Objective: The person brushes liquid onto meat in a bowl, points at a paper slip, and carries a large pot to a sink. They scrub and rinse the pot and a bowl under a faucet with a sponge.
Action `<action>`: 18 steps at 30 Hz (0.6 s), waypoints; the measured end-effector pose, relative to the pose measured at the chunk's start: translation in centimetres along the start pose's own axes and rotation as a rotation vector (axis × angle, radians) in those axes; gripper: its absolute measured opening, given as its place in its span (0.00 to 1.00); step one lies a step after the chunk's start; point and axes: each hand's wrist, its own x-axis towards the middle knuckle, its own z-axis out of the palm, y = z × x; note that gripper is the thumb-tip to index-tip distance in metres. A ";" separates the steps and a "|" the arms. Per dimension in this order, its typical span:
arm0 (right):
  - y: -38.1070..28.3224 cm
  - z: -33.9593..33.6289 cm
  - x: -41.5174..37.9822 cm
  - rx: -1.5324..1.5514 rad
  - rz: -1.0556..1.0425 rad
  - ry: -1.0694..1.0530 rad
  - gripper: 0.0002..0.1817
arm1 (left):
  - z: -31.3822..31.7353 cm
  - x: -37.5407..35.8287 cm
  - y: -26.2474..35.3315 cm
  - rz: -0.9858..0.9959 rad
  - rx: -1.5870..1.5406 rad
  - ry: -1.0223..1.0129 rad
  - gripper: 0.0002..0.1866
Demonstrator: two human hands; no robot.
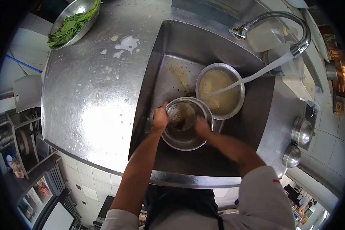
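A metal pot is tilted in the steel sink, with murky liquid and dark residue inside. My left hand grips its left rim. Inside the pot, near the right wall, is my right hand, blurred by motion; whatever its fingers hold cannot be made out. Behind and to the right of the pot stands a metal bowl full of cloudy water. A stream from the curved faucet runs into that bowl. Brownish grains lie on the sink floor behind the pot.
A colander with green leaves stands at the back left of the steel counter. Plastic jugs are behind the sink. Two metal domes sit at the right. Another person appears far off at lower right.
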 end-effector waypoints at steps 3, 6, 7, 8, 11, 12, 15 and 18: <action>-7.6 7.8 4.0 0.717 -0.004 -0.256 0.18 | 0.6 -0.9 0.1 -0.012 -0.041 0.056 0.21; -11.9 9.2 13.7 1.856 0.489 0.220 0.22 | 0.4 -0.6 -0.1 0.033 -0.104 0.022 0.19; -12.7 9.5 13.8 1.801 0.476 0.270 0.22 | -0.2 -0.3 -0.6 0.023 -0.150 -0.030 0.18; -14.1 10.0 13.0 1.751 0.470 0.305 0.22 | -0.6 -1.2 -0.8 0.003 -0.198 -0.093 0.18; -14.2 10.1 13.8 1.554 0.414 0.471 0.21 | -0.5 -0.9 0.3 0.061 -0.148 -0.011 0.17; -14.1 10.3 13.7 1.485 0.401 0.519 0.21 | 0.1 -0.9 0.3 0.091 -0.098 0.048 0.18; -13.9 10.0 12.2 1.273 0.373 0.638 0.20 | -1.5 0.1 0.6 0.023 -0.018 -0.021 0.22; -8.1 8.2 7.0 0.823 0.102 -0.203 0.18 | -2.1 1.1 -0.5 0.116 0.203 -0.259 0.28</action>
